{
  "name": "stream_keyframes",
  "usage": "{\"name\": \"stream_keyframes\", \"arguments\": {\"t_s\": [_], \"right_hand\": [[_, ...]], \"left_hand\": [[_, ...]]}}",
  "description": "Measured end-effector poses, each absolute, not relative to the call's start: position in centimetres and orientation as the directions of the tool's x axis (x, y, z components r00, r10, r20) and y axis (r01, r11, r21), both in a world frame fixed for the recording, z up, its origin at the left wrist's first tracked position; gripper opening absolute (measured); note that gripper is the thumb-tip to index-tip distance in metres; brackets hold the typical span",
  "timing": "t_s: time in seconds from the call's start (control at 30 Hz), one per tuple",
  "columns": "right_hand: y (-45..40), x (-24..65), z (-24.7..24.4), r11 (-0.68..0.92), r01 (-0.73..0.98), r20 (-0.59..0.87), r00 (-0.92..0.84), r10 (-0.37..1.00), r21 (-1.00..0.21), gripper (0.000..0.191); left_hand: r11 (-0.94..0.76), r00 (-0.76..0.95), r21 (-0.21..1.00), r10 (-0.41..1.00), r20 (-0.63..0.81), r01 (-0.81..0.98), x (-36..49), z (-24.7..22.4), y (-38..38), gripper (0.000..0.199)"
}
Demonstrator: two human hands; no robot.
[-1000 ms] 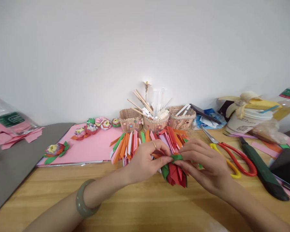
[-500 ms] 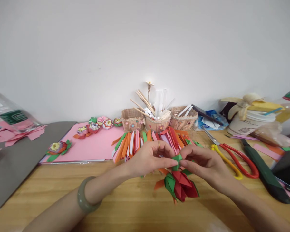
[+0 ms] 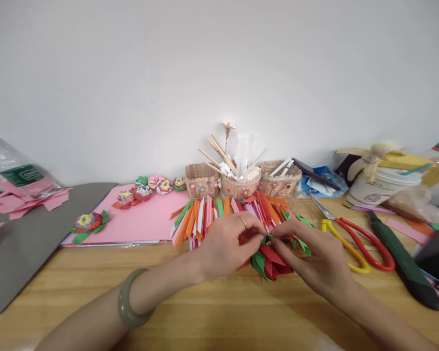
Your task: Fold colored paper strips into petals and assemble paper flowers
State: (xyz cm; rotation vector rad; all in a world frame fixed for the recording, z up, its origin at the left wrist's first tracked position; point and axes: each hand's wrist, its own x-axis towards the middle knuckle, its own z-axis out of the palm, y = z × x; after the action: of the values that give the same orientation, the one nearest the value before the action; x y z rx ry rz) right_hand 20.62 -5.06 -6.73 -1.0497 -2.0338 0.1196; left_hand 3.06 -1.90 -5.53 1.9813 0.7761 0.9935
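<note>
Between my hands hangs a folded-paper flower with red and green petals, some orange showing beside it. My left hand, with a gold ring, pinches a small green paper piece at the top of the flower. From the other side, the thumb and forefinger of my right hand pinch the same green piece. My fingers hide most of that piece and its join to the flower. Just behind my hands lie many folded paper strips in orange, green, white, pink and red.
Three small wooden baskets line the wall, holding sticks and white rolls. Finished paper flowers rest on pink paper sheets. To the right lie scissors, a dark green cutter and a lidded cup; a bottle is at left.
The paper flower has moved up and back towards the strips, tilting so less of it shows. My fingers have closed in over the green piece, which now appears nearly edge-on.
</note>
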Motion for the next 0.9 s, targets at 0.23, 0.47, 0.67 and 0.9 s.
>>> {"name": "stream_keyframes", "arguments": {"t_s": [0.23, 0.47, 0.67, 0.9], "right_hand": [[-4.7, 20.4, -6.0, 0.482, 0.58, 0.466, -0.191, 0.864, -0.656, 0.005], [-4.6, 20.3, -5.2, 0.326, 0.546, 0.272, -0.181, 0.945, -0.772, 0.009], [-4.7, 20.1, -5.5, 0.334, 0.562, 0.304, -0.15, 0.941, -0.757, 0.008], [-5.2, 20.2, -6.2, 0.511, 0.629, 0.479, -0.24, 0.844, -0.586, 0.005]], "left_hand": [[-0.072, 0.52, 0.991, 0.854, 0.004, 0.111, 3.1, -5.3, -1.2, 0.006], [-0.046, 0.513, 0.993, 0.858, -0.013, 0.104, 3.1, -5.5, -1.0, 0.009], [-0.061, 0.489, 0.986, 0.872, -0.024, 0.157, 3.2, -5.7, -0.8, 0.006], [-0.233, 0.408, 0.958, 0.901, 0.148, 0.168, 3.2, -5.9, -1.4, 0.005]]}}
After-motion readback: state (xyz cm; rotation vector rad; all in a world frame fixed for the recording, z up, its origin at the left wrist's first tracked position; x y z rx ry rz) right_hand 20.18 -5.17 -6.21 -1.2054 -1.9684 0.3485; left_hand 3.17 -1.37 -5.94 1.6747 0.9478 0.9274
